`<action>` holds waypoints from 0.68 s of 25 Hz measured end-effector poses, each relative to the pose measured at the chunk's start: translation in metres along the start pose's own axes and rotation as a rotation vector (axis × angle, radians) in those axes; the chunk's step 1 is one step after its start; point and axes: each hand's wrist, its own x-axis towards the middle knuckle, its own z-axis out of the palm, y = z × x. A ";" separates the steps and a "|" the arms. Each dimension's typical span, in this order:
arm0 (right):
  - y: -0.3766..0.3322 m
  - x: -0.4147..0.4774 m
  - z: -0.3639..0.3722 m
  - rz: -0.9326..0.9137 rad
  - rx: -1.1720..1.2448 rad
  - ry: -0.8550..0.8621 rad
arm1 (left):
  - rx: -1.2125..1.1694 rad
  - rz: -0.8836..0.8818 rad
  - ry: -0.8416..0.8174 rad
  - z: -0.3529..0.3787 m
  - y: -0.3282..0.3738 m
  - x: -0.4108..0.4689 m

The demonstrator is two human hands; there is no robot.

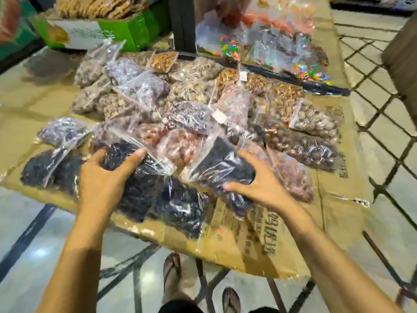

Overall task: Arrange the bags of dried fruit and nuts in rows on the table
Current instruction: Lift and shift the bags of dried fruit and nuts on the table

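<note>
Gripping: left hand [106,175] curls over a dark bag [135,172], thumb on top, fingers wrapped round its left side.
Right hand [259,184]: fingers spread and pressed on a second dark bag [221,163], thumb underneath at its near edge.
Bags [191,105]: clear plastic, heaped and overlapping mid-table; dark fruit near, brown nuts farther back and to the right.
Surface: table covered with flattened cardboard [248,240], printed lettering at the near right, glossy tape along its edges.
Far edge: green box [126,30] of biscuits at left, bags of coloured sweets [230,46] at right, a dark post [182,21] between them.
Room: pale glossy floor [33,222]; crossed metal table legs [126,265] below; sandalled feet [173,267] under the near edge.
</note>
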 end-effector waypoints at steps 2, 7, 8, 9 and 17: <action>0.027 -0.013 0.022 0.041 -0.174 -0.220 | 0.030 -0.048 0.051 -0.002 -0.007 -0.029; 0.044 -0.025 0.038 0.092 -0.425 -0.379 | 0.061 -0.129 0.130 -0.019 -0.031 -0.084; 0.046 -0.023 0.039 0.081 -0.433 -0.368 | 0.058 -0.151 0.144 -0.023 -0.037 -0.089; 0.044 -0.023 0.039 0.092 -0.397 -0.369 | 0.039 -0.179 0.162 -0.027 -0.044 -0.092; 0.015 -0.020 0.044 0.267 -0.549 -0.472 | -0.045 -0.272 0.143 -0.096 -0.090 -0.079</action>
